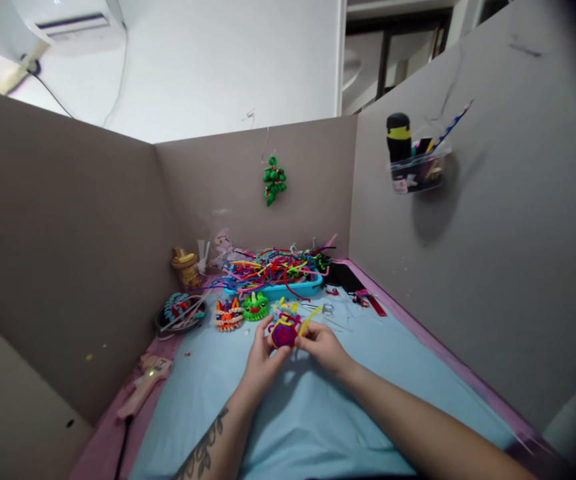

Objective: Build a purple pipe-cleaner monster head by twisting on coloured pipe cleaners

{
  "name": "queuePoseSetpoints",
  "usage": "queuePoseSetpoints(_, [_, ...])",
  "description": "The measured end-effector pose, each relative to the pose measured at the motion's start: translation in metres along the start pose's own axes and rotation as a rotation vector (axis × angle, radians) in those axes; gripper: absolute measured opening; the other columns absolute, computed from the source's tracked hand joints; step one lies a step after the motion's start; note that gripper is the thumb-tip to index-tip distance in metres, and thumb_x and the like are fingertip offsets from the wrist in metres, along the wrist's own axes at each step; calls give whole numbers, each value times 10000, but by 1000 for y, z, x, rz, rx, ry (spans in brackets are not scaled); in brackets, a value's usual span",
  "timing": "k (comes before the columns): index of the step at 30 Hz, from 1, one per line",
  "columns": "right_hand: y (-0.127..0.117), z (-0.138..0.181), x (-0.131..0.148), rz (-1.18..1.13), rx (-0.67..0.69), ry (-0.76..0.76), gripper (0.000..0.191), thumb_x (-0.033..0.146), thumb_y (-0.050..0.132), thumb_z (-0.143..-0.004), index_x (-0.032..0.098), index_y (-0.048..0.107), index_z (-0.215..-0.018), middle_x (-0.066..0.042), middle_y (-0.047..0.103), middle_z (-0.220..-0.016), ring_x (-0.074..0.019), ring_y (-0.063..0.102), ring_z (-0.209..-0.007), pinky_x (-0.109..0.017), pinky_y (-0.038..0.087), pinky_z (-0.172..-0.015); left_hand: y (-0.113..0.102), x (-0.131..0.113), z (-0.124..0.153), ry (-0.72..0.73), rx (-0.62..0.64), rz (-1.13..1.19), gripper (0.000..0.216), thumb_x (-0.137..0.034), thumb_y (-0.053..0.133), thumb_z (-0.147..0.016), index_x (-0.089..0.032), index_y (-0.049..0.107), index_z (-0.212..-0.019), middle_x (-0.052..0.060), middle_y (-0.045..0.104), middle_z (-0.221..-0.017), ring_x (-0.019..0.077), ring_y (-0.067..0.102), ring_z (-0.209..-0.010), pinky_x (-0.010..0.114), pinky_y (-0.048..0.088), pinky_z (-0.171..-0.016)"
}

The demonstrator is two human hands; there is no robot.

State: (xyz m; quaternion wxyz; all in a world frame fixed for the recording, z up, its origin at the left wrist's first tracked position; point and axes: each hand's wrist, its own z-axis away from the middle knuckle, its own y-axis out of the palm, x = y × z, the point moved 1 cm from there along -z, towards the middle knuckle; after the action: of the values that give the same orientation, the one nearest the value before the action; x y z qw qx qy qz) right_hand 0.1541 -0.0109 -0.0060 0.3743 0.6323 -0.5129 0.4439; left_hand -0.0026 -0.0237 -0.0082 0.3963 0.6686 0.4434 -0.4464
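Between both hands, just above the blue cloth, is a small pipe-cleaner craft piece (pixel 284 335) with a magenta and purple round face, yellow edging and light blue and yellow bits on top. My left hand (pixel 262 357) is closed on its left side, thumb below and fingers behind. On the other side my right hand (pixel 324 347) pinches its lower right edge. A yellow pipe cleaner (pixel 311 320) sticks up beside the right fingers; whether they grip it too I cannot tell. Beyond the hands sit a green pipe-cleaner figure (pixel 256 307) and an orange and white one (pixel 229 315).
A blue tray (pixel 288 291) heaped with pipe cleaners stands at the back. Scissors (pixel 327 309) lie behind the right hand. At left are a dark bowl (pixel 182 325) and a pink glue gun (pixel 147 383) with its light on. Grey panels (pixel 248 220) enclose the table.
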Motion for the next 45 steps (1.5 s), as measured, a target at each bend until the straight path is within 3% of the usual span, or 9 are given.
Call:
queuePoseSetpoints(4, [3,-1,-1,-121,15,53,323,424,694,-631,158,513,-596,13,539,-595,-114,479,-564,-247,377,-577,1,0,0,-9,10,1,688,-246,660,-733,-163,248,-1278,82,664,-942,165,607,-817,292,432,-777])
queuePoseSetpoints(10, [0,-4,4,-124,-54,80,353,454,696,-624,158,505,-596,40,494,-534,-87,414,-499,-227,326,-519,-1,-1,-2,-36,-62,88,760,-307,667,-729,-154,222,-1326,23,644,-760,144,597,-692,262,429,-679])
queuePoseSetpoints(18, [3,-2,7,-123,57,106,342,469,672,-654,136,606,-693,-5,594,-625,-116,508,-569,-241,385,-570,2,-7,-2,-48,-72,142,787,-306,694,-704,-164,232,-1325,81,669,-900,174,620,-803,286,441,-760])
queuePoseSetpoints(30, [6,-1,3,-140,110,150,326,419,687,-652,110,649,-747,-25,638,-653,-117,533,-572,-237,393,-578,3,-7,-1,-43,-113,128,707,-308,685,-711,-179,295,-1287,15,649,-751,145,613,-700,274,449,-724])
queuePoseSetpoints(36, [7,1,1,-92,140,103,277,375,669,-680,116,671,-780,-36,643,-703,-140,556,-651,-260,424,-639,7,-13,0,-84,-131,175,736,-300,731,-656,-176,338,-1266,68,669,-877,172,625,-783,283,456,-746])
queuePoseSetpoints(39, [8,1,1,-87,158,60,230,351,676,-671,131,669,-740,-34,636,-737,-145,555,-692,-265,428,-670,8,-14,0,-101,-154,161,744,-298,738,-646,-176,343,-1264,59,672,-835,172,630,-727,279,460,-703])
queuePoseSetpoints(45, [6,1,-2,-180,127,157,253,337,726,-603,139,574,-561,10,558,-583,-111,497,-570,-225,372,-554,8,-11,0,-49,-134,123,706,-282,706,-684,-189,317,-1265,53,662,-833,171,628,-734,282,463,-699])
